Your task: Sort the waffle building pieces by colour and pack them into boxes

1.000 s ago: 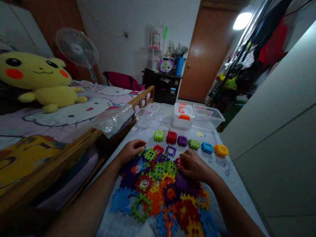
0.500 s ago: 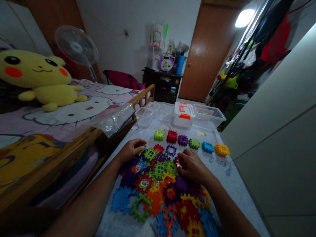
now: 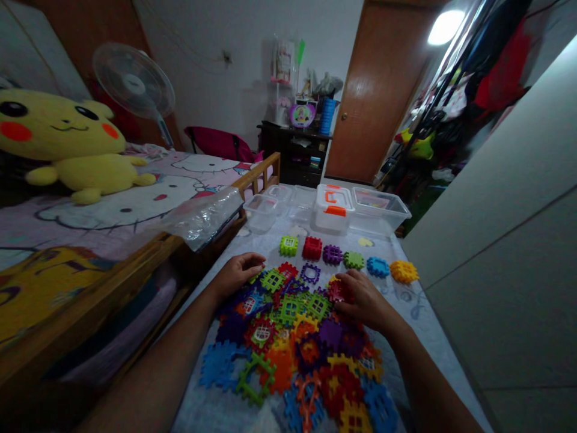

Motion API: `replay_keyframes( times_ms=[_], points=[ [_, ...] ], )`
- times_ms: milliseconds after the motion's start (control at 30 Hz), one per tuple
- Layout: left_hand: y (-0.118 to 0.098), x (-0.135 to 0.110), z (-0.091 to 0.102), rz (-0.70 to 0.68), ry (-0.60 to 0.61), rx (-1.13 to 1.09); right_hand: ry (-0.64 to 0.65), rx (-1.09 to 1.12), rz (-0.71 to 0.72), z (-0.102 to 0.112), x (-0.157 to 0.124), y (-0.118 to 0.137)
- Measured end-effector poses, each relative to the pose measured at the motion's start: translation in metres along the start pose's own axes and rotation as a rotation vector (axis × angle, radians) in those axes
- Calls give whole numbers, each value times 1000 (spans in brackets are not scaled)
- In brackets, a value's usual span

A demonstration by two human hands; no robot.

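Observation:
A pile of colourful toothed building plates, some with window grids, lies on the cloth in front of me. My left hand [image 3: 238,273] rests at the pile's left edge, its fingers loosely bent and thumb apart, close to a green window plate [image 3: 273,280]. My right hand [image 3: 363,297] is at the right side of the pile, with thumb and fingers about a red toothed plate [image 3: 337,290]; the fingers partly cover it. A purple square frame [image 3: 311,273] lies between the hands. Near the middle is a green window plate [image 3: 290,308]; a blue plate [image 3: 217,364] lies front left.
Behind the pile runs a row of stacked pieces, among them a red stack [image 3: 312,248] and a yellow stack [image 3: 404,272]. Clear plastic boxes stand farther back, one box [image 3: 332,210] with orange latches. A wooden bed rail [image 3: 135,279] borders the left, a white cabinet [image 3: 509,258] the right.
My right hand has moved a little to the right, and the red plate has moved with it, uncovering more of the purple plates below. My left hand stays in place.

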State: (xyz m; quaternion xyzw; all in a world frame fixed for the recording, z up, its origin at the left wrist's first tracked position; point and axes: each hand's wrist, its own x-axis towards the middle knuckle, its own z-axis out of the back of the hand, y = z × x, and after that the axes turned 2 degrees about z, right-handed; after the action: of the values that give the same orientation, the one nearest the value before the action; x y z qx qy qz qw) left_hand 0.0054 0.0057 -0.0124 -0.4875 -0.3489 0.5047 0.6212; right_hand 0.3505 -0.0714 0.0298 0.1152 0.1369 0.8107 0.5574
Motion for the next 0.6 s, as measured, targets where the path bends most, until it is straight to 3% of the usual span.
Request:
replay_keyframes(
  times_ms=[200,400,600],
  points=[
    [-1,0,-1,5,-2,10,-95,10,13,-4,1,1],
    [-1,-1,0,6,4,13,-42,-47,23,-15,5,1],
    [-5,-1,-1,16,3,3,-48,-48,14,-11,2,2]
  ],
)
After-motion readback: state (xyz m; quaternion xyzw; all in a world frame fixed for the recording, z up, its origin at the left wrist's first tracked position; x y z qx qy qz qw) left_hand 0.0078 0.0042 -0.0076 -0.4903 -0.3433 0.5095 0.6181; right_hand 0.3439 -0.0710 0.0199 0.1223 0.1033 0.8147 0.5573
